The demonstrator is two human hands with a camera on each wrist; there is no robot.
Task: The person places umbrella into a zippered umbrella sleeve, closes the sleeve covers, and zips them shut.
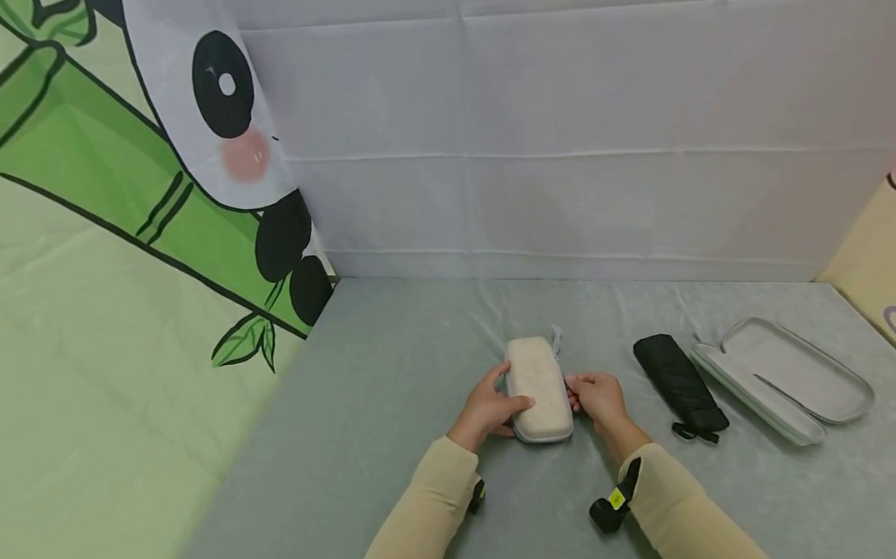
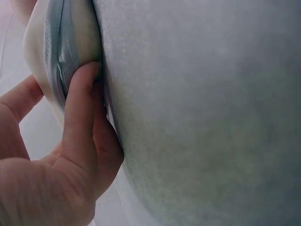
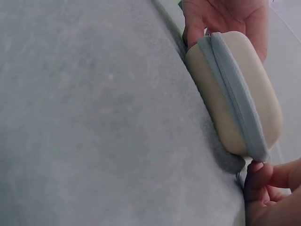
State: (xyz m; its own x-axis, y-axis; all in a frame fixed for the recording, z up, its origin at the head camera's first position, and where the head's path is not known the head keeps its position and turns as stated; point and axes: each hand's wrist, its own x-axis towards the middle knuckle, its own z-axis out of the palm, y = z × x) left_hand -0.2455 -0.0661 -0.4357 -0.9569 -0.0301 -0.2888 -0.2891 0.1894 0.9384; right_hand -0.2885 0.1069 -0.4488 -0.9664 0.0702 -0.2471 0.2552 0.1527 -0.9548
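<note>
A cream hard-shell zip case [image 1: 537, 384] with a grey zipper band lies on the grey cloth, a small grey loop at its far right corner. My left hand [image 1: 489, 407] grips its left side, thumb on the top and fingers against the side. In the left wrist view, fingers [image 2: 80, 108] press beside the zipper [image 2: 61, 52]. On the case's right side, my right hand [image 1: 602, 398] has thumb and forefinger pinched at the zipper's edge, apparently on the zipper pull, which the fingertips mostly hide. The right wrist view shows the zipper band [image 3: 237, 101] closed along the facing side.
Right of the hands lies a black folded umbrella [image 1: 678, 382] with a strap at its near end. Beyond it, a light grey zip case [image 1: 769, 399] lies spread open. A white cloth wall [image 1: 562, 141] stands at the table's back edge; a printed green cloth [image 1: 123, 394] is at left.
</note>
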